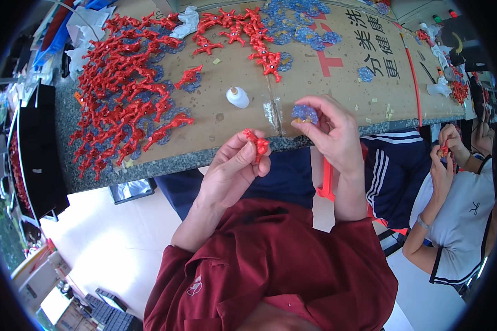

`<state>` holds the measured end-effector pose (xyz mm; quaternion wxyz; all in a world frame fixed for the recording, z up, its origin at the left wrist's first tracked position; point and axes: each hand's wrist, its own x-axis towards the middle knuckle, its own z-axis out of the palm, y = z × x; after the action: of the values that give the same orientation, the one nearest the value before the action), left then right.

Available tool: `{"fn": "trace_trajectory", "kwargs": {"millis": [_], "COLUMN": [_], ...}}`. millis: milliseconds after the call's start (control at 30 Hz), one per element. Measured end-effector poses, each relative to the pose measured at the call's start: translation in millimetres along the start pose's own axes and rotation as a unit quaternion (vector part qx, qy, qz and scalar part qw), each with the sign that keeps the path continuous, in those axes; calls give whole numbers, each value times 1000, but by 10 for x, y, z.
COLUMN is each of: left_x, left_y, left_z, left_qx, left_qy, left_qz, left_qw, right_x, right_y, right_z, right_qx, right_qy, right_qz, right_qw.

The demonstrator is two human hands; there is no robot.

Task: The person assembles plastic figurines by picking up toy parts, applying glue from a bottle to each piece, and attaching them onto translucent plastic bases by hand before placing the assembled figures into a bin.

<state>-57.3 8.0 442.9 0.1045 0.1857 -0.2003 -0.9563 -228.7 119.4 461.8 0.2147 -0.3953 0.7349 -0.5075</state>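
Note:
Between the thumb and fingers of my left hand (232, 168) is a small red figurine (260, 145), held above the table's near edge. My right hand (337, 129) pinches a translucent blue-purple base piece (305, 114) with a bit of yellow at its lower side. The two pieces are apart. Beyond my hands a small white squeeze bottle (237, 97) with a tan tip stands on the cardboard. A single red figurine on a blue base (189, 78) lies left of the bottle.
A dense heap of red figurines (121, 105) covers the table's left side. More blue base pieces (298, 22) lie at the far edge. Cardboard (215, 127) covers the stone-edged table (176, 160). At the right, a co-worker (453, 193) handles a small red piece.

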Motion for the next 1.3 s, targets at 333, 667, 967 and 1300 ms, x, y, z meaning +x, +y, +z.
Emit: {"fn": "trace_trajectory", "kwargs": {"millis": [333,667,967,1300], "left_x": [98,69,61,58], "left_y": [-49,-44,-111,-109], "left_z": [-25,-100,-142,-125], "left_qx": [-29,-2,112,230], "left_qy": [-55,-56,-49,-45], "left_qz": [-20,-2,131,210], "left_qw": [998,998,984,949], "right_x": [-208,-189,-316,-393], "right_y": [-169,-128,34,49], "right_z": [239,139,251,330], "right_qx": [-10,202,489,472], "right_qy": [-14,-179,-64,-53], "right_qz": [-66,-22,99,62], "right_qw": [998,963,865,878]}}
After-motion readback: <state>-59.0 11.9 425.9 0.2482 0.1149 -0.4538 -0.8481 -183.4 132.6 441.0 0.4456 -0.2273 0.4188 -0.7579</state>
